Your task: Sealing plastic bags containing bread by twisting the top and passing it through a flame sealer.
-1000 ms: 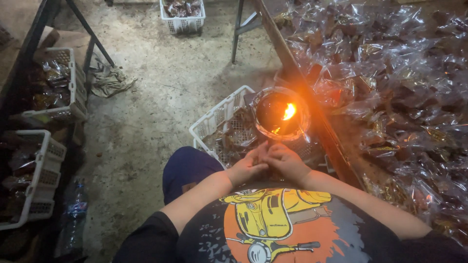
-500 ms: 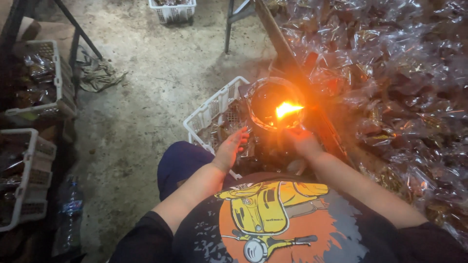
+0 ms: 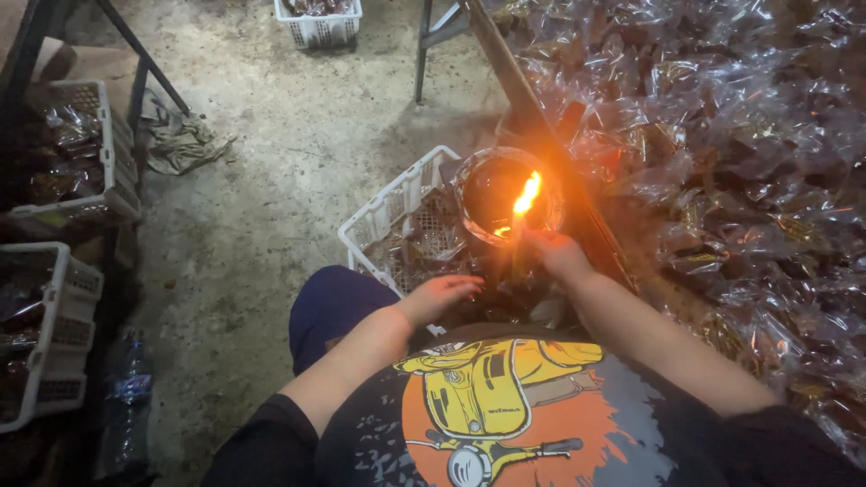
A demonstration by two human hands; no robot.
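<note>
Head view: crate [image 3: 388, 212] and packet-heaped desk [image 3: 722, 135] flank the flame [image 3: 525, 194]; left hand [image 3: 437, 296] open, empty, now lower; right hand's [image 3: 557, 254] grip unclear.

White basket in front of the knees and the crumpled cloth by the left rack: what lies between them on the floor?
Only bare concrete floor lies between the white basket and the crumpled cloth, as the head view shows.
</note>
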